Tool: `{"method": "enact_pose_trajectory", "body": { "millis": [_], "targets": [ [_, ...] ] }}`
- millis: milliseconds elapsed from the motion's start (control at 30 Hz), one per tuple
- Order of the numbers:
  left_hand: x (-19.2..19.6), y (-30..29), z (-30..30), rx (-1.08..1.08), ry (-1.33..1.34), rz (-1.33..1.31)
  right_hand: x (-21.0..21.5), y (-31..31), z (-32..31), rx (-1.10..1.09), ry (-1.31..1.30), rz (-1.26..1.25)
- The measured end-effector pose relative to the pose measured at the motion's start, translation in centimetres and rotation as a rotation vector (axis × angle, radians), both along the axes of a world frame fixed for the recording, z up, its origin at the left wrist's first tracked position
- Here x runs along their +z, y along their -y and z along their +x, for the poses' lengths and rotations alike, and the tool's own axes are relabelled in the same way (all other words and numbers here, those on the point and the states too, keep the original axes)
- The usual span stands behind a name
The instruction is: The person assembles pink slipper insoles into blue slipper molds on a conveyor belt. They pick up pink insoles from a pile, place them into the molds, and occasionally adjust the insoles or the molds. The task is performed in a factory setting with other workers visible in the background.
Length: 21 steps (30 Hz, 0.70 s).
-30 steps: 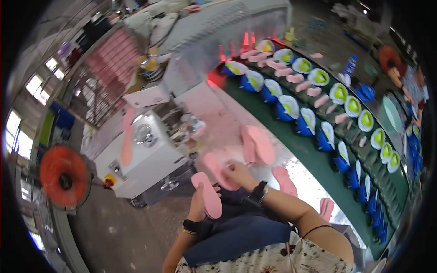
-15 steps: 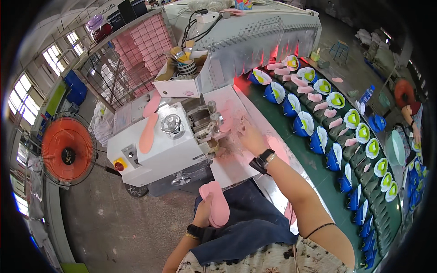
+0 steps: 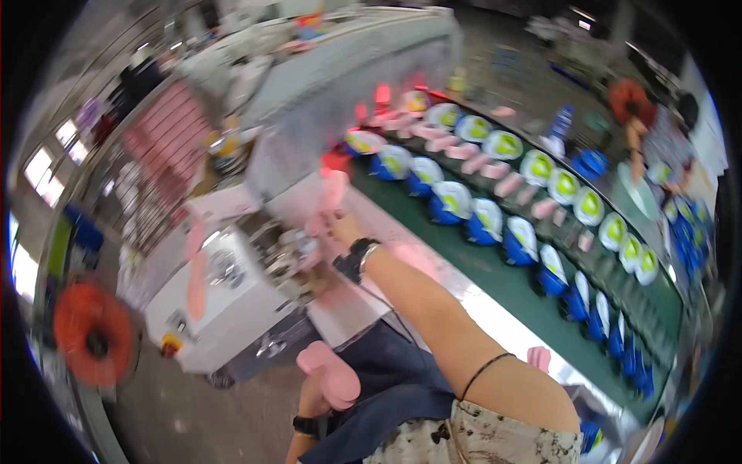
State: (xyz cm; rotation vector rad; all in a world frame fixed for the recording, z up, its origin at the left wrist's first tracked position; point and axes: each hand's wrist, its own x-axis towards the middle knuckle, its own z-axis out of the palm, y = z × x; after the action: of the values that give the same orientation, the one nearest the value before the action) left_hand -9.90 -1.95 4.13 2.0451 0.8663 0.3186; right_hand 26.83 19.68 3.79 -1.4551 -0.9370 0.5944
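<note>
My left hand (image 3: 312,396) is closed around a small stack of pink insoles (image 3: 337,377), held low in front of my dark apron. My right hand (image 3: 345,230) reaches forward over the pink-dusted board beside a white bench machine (image 3: 224,282) with metal rollers. Its fingers are at the lower edge of another pink insole (image 3: 334,188); blur hides whether they grip it. Two more pink insoles lie on the machine's top, among them a long one (image 3: 197,286).
To the right, a green conveyor (image 3: 402,193) carries rows of blue-and-white shoe uppers (image 3: 450,203) and pink insoles. An orange fan (image 3: 94,340) stands at left. Beyond the machine is a box of brushes (image 3: 226,151). Another person (image 3: 665,147) works at far right.
The view has swung, shifting the machine leftward and blurring the picture. My right hand has moved closer to the insole beside the rollers. My left hand still holds its stack.
</note>
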Motion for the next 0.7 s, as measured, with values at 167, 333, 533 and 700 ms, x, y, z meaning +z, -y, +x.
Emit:
{"method": "enact_pose_trajectory", "body": {
  "millis": [167,333,533,700],
  "targets": [
    [-3.4,-0.4,0.7,0.415,0.33,-1.139,3.8,13.9,9.0,-0.304,-0.316,0.009],
    [-1.1,-0.4,4.5,0.526,0.212,-1.373,0.0,38.9,26.8,-0.835,-0.259,-0.107],
    [0.5,-0.2,7.3,0.519,0.211,-1.388,-4.3,60.6,37.3,-1.336,0.409,-0.751],
    [-0.8,0.1,8.1,0.516,0.179,-1.42,-5.1,58.8,39.5,-1.366,0.262,-0.382]
  ]
}}
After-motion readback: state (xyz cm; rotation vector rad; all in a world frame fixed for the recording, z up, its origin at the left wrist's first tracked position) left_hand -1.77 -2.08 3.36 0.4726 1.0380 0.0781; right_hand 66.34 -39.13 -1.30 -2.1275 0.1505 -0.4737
